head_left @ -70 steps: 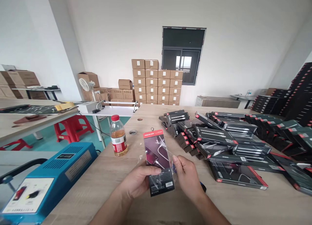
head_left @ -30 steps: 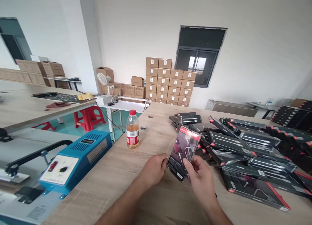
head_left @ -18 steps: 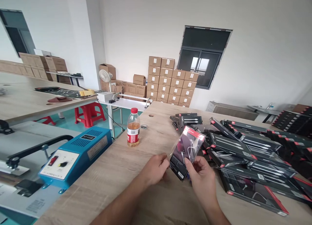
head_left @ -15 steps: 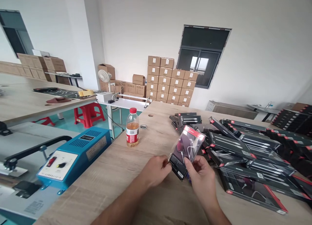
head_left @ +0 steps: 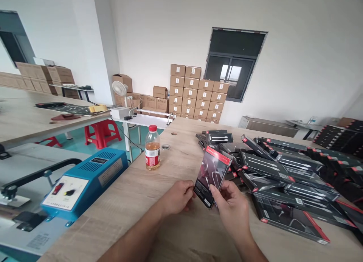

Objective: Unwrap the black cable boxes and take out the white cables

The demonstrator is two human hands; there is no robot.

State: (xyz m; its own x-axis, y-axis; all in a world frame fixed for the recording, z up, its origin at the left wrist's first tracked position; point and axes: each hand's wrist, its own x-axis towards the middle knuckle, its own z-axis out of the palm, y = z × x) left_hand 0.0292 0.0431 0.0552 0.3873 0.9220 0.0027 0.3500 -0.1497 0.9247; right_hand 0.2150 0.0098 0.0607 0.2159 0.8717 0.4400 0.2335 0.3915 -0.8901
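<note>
While my right hand (head_left: pixel 234 207) pinches a flat black-and-red cardboard box (head_left: pixel 212 166), my left hand (head_left: pixel 178 197), its pinch unclear, seemingly works the left edge; next calls for steadiness.

Hands (head_left: pixel 178 197) (head_left: pixel 233 209) near together — fingers (head_left: pixel 187 186) curled
</note>
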